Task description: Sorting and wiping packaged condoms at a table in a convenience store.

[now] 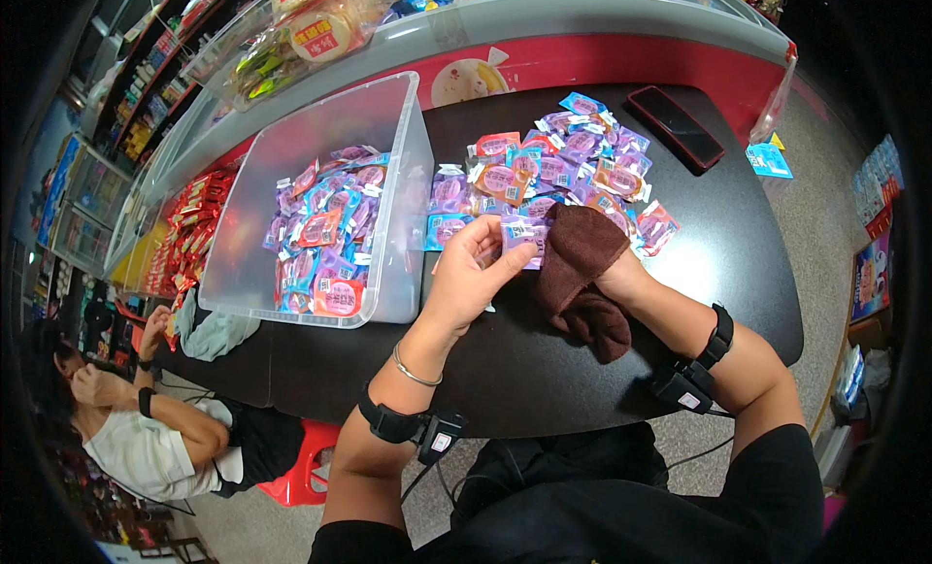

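Between the thumb and fingers of my left hand is a small purple plastic packet. A dark brown cloth is draped over the fingers of my right hand and meets the packet's right edge. Its lower end hangs in folds to the dark tabletop. Just beyond both hands spreads a pile of small packets in purple, blue, red and orange. To the left of my left hand stands a clear plastic bin, partly filled with similar packets.
A smartphone lies at the table's far right. A red and grey freezer borders the far edge, with bagged goods on top. At left, a person sits on a red stool near a pale cloth and red packets.
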Available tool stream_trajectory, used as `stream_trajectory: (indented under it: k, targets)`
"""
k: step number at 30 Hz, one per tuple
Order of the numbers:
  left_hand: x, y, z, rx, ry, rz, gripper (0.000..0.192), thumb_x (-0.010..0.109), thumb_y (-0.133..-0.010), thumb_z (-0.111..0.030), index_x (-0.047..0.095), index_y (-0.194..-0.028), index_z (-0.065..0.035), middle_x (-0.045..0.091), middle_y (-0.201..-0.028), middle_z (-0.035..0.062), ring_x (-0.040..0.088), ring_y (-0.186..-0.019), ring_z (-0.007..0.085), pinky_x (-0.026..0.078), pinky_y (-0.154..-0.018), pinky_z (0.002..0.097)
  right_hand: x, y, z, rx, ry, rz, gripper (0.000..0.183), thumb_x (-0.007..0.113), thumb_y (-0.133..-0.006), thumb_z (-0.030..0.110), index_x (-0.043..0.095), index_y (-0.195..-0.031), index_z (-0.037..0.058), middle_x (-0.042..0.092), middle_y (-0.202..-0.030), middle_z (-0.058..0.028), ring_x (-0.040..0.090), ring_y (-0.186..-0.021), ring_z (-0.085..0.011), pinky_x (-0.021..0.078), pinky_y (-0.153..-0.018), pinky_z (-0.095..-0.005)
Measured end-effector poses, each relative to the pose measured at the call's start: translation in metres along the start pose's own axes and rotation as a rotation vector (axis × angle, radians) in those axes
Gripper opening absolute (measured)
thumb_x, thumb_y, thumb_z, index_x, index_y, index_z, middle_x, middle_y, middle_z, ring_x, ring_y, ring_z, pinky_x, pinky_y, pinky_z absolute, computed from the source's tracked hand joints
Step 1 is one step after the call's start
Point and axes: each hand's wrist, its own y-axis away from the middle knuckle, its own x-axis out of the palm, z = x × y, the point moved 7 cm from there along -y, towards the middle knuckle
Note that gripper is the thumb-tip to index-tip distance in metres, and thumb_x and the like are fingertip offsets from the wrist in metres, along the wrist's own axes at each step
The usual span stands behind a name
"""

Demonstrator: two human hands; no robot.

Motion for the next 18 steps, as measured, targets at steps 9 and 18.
stream_trajectory:
  k: [9, 18]
  targets:
    - [-0.007, 0.000, 0.003, 0.027, -0.025, -0.058, 0.021, 0.059, -0.074, -0.006, 0.051, -0.093, -0.0063, 0.056, -0.080, -0.0024, 0.049, -0.063, 0.0017, 0.038, -0.051, 0.0147, 0.002, 0.000, -0.003, -0.036, -0.063, 0.120, 0.026, 0.054, -0.079, 0.015, 0.050, -0.101, 0.0027, 0.054, -0.092, -0.0048, 0.051, -0.082, -0.0119, 0.0427, -0.069, -0.0265]
    - [-0.018, 0.001, -0.001, 0.068, 0.104, -0.160, 0.010, 0.057, -0.076, -0.009, 0.050, -0.084, -0.0073, 0.053, -0.071, -0.0039, 0.045, -0.057, 0.0008, 0.036, -0.050, 0.0151, -0.008, -0.003, -0.008, 0.062, -0.229, -0.001, 0.027, 0.053, -0.080, 0.022, 0.049, -0.100, 0.0044, 0.052, -0.093, -0.0053, 0.052, -0.084, -0.0136, 0.0431, -0.072, -0.0290]
